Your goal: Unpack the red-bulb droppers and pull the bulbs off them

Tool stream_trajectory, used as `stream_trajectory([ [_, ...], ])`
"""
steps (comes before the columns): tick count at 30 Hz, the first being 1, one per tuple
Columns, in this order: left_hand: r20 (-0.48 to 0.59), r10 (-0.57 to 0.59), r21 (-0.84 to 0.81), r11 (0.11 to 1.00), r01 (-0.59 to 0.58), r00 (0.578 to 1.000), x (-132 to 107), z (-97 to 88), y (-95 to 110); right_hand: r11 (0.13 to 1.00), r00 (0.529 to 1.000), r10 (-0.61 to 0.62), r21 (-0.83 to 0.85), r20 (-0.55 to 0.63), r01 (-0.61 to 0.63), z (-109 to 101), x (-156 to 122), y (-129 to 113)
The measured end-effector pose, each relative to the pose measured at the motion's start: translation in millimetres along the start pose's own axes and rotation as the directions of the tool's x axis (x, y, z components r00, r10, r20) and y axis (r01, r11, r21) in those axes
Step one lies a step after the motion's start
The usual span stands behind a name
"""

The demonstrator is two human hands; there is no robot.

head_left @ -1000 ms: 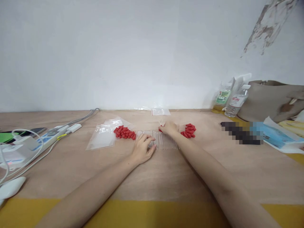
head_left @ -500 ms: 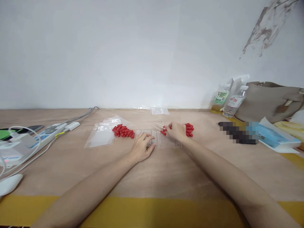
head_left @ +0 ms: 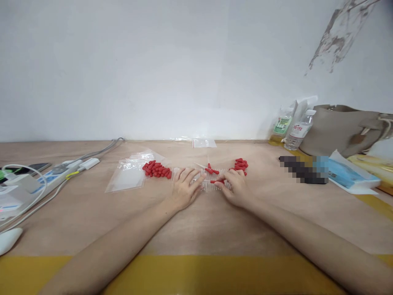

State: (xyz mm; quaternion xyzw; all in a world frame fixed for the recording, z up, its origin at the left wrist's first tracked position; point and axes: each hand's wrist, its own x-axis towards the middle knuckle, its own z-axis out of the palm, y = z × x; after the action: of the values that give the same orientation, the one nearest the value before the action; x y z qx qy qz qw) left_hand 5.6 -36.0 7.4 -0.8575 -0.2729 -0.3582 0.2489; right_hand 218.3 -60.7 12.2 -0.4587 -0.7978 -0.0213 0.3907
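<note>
A row of thin clear tubes [head_left: 215, 184] lies on the wooden table between two piles of small red caps, one to the left [head_left: 156, 169] and one to the right [head_left: 240, 164]. My left hand [head_left: 184, 188] rests on the left end of the row, fingers spread flat. My right hand [head_left: 235, 189] is at the right part of the row, its fingers pinching clear tubes with red caps [head_left: 215, 176] that stick out toward the left.
Clear plastic bags [head_left: 129, 176] lie left of the caps, a smaller one [head_left: 204, 143] by the wall. A power strip with cables [head_left: 61, 174] is at far left. Bottles [head_left: 291, 127], a beige bag [head_left: 344, 127] and a blue packet [head_left: 346, 174] stand at right.
My right hand has drawn back from the right red pile toward me, onto the tube row, bringing red-capped tubes with it. My left hand's fingers have stretched out.
</note>
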Motion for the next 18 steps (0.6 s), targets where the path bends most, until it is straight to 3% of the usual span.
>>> stream_trajectory([
  [4, 0.034, 0.111, -0.028, 0.994, -0.110, 0.993, -1, 2.8, 4, 0.998, 0.999, -0.047, 0.039, 0.020, 0.046, 1, -14, -7],
  [10, 0.039, 0.159, -0.030, 0.987, -0.158, 0.986, -1, 1.9, 8, 0.981, 0.987, -0.161, -0.107, 0.024, 0.163, 11, -13, -13],
  [18, 0.160, 0.039, -0.155, 0.988, -0.014, 0.986, -5, -3.8, 15, 0.899, 0.944, -0.327, -0.296, 0.038, 0.323, 5, -16, -14],
])
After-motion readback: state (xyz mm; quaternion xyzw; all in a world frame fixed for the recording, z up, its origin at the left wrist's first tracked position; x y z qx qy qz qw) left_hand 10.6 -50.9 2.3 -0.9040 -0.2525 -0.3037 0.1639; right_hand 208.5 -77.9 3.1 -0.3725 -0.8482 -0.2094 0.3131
